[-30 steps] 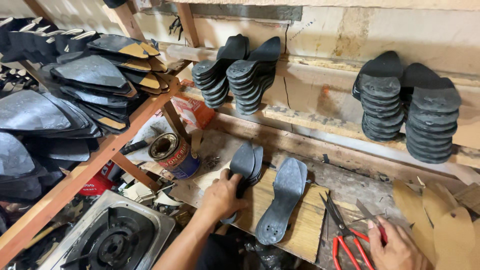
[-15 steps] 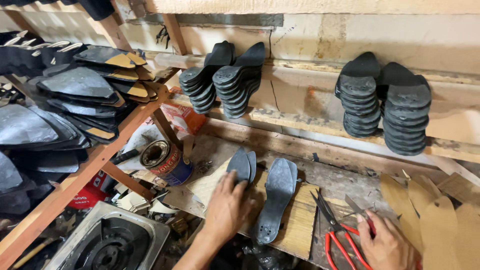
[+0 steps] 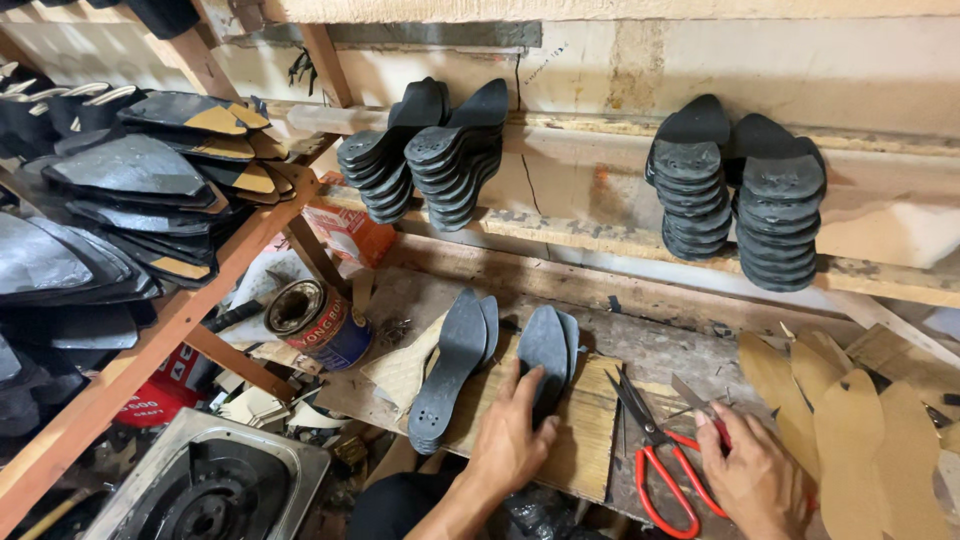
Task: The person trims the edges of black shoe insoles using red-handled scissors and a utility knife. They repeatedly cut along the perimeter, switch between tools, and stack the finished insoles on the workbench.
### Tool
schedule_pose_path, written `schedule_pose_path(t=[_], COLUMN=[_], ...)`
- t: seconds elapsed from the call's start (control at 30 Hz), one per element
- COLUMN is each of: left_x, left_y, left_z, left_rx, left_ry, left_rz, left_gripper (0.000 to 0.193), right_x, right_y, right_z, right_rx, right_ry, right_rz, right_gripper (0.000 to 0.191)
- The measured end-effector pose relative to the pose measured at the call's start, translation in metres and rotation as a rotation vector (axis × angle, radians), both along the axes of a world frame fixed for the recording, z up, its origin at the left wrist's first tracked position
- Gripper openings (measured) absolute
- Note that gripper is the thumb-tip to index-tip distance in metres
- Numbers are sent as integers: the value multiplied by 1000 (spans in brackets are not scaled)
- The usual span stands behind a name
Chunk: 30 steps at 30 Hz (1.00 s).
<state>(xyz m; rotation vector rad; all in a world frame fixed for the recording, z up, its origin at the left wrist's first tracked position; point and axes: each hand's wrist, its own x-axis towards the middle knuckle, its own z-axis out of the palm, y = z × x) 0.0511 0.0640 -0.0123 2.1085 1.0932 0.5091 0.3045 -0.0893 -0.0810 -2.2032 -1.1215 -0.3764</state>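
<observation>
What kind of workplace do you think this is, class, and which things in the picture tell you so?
Probably a small shoemaking workshop: stacks of black soles on the wall ledge, cut shoe pieces on the rack, red-handled scissors on the bench.

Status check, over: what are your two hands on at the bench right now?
Left hand flat on right sole stack. Right hand on small blade, beside red scissors. Second sole stack lies alongside, apart.

My left hand [image 3: 512,440] rests on the right sole stack [image 3: 548,352] atop the board [image 3: 580,440]; another sole stack [image 3: 450,370] lies left, scissors [image 3: 655,455] right, beneath my right hand [image 3: 745,475].
</observation>
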Motion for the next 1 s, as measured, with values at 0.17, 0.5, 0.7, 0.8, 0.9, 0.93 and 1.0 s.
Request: schedule_pose_path(t=[0.17,0.5,0.7,0.8,0.9,0.93,1.0], left_x=[-22,-43,-59,-58,-56,-57,-57], left_y=[-19,-66,-88,-90,-91,-93,-97], left_z=[-4,-47,-37,-27,-26,-28,-34], left_rx=[466,-826,-932,-908,-951,-951,-949], left_ry=[-370,-1022,-1028,-1114,-1088,-1092,-1102], left_rz=[-44,278,400,360,435,425,396], left_gripper=[77,57,49,48,53,51,47], right_x=[0,-1,-52,-101,-135,-142,-154], right_y=[-1,0,-12,-22,-30,-33,-36], right_z=[1,11,34,17,-11,-21,-39], right_rx=[-41,2,141,221,185,188,201], right_ry=[26,-42,134,313,421,458,526], right_rz=[-35,16,240,525,701,711,729], right_gripper=[35,32,29,32,31,31,31])
